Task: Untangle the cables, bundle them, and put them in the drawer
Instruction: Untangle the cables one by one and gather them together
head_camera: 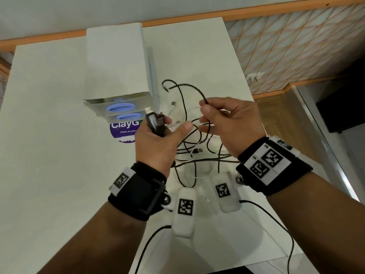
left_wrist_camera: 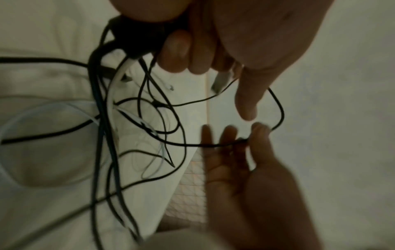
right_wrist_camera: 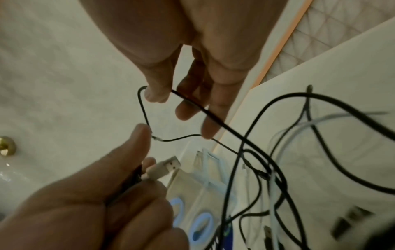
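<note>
- Left hand (head_camera: 156,143) is up over the counter (head_camera: 49,119), fingers curled round a wad of black cable ends and a white USB plug (right_wrist_camera: 169,166).
- Right hand (head_camera: 229,125) pinches a thin black cable (head_camera: 189,87) between thumb and fingers.
- The tangle of cables (head_camera: 197,155) hangs between both hands, trailing onto the counter just right of the drawer unit (head_camera: 118,76).
</note>
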Motion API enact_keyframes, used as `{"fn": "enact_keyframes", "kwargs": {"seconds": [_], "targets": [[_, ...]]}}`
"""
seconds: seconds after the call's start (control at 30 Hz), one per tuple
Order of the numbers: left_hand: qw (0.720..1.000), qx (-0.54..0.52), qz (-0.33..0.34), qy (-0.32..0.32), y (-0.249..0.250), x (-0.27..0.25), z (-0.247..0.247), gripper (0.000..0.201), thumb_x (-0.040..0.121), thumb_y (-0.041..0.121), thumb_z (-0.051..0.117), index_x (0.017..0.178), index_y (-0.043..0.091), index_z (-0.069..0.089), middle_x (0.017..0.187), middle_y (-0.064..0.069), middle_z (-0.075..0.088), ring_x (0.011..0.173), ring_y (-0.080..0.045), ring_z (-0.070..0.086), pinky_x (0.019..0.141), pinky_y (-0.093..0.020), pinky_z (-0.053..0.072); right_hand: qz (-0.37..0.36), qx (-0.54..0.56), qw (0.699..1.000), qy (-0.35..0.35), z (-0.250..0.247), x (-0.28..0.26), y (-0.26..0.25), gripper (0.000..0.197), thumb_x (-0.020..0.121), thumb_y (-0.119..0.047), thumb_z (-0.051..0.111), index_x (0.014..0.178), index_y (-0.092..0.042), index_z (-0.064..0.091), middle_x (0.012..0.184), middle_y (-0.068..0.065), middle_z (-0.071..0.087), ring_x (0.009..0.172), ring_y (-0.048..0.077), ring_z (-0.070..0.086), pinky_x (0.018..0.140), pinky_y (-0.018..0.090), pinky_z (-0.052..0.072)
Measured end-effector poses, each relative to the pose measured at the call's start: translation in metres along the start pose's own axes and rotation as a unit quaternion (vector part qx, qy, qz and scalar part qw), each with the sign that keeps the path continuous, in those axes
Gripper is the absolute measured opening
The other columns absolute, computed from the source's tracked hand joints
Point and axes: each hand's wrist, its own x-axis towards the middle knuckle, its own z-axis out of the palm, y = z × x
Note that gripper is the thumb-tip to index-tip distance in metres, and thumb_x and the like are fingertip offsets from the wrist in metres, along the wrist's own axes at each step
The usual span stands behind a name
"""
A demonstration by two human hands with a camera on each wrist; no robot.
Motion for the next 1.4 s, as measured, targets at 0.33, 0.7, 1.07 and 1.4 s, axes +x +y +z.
{"fn": "enact_keyframes", "kwargs": {"seconds": [0.33, 0.7, 1.07, 1.4], "targets": [[0.968, 0.161, 0.147, -0.127, 0.008, -0.003, 0.008, 0.021, 0.080, 0.018, 0.081, 0.065, 0.021, 0.067, 0.058, 0.005, 0.065, 0.053, -0.008, 0.052, 0.053, -0.025, 0.042, -0.063, -0.065, 0.996, -0.024, 0.008, -0.005, -0.017, 0.005, 0.083, -0.016, 0.075, 0.078, -0.014, 0.075, 0.062, -0.004, 0.067, 0.054, 0.005, 0.058, 0.056, 0.019, 0.048], [0.995, 0.035, 0.080, -0.045, 0.012, 0.005, -0.001, 0.017, 0.077, 0.016, 0.083, 0.078, 0.021, 0.067, 0.052, 0.010, 0.045, 0.041, -0.007, 0.034, 0.044, -0.019, 0.033, -0.016, -0.210, 0.974, -0.085, -0.003, -0.012, 0.022, 0.024, 0.091, -0.007, 0.061, 0.083, -0.027, 0.070, 0.076, -0.002, 0.071, 0.072, 0.012, 0.068, 0.079, 0.039, 0.059], [0.974, 0.175, 0.124, -0.073, 0.006, 0.003, 0.000, 0.022, 0.073, 0.021, 0.086, 0.082, 0.014, 0.067, 0.045, 0.022, 0.048, 0.044, -0.001, 0.041, 0.049, -0.009, 0.033, -0.042, -0.016, 0.996, -0.081, 0.006, 0.000, -0.020, 0.018, 0.095, 0.001, 0.052, 0.095, -0.007, 0.068, 0.068, 0.006, 0.061, 0.062, 0.021, 0.061, 0.064, 0.032, 0.055], [0.990, 0.033, 0.114, -0.082, 0.015, -0.001, 0.001, 0.011, 0.081, 0.007, 0.077, 0.075, 0.012, 0.069, 0.058, 0.011, 0.066, 0.050, -0.001, 0.057, 0.054, -0.012, 0.044, -0.022, -0.117, 0.985, -0.126, -0.001, -0.009, 0.004, 0.016, 0.077, -0.011, 0.066, 0.090, -0.015, 0.075, 0.084, 0.006, 0.073, 0.075, 0.020, 0.066, 0.070, 0.037, 0.056]]}}
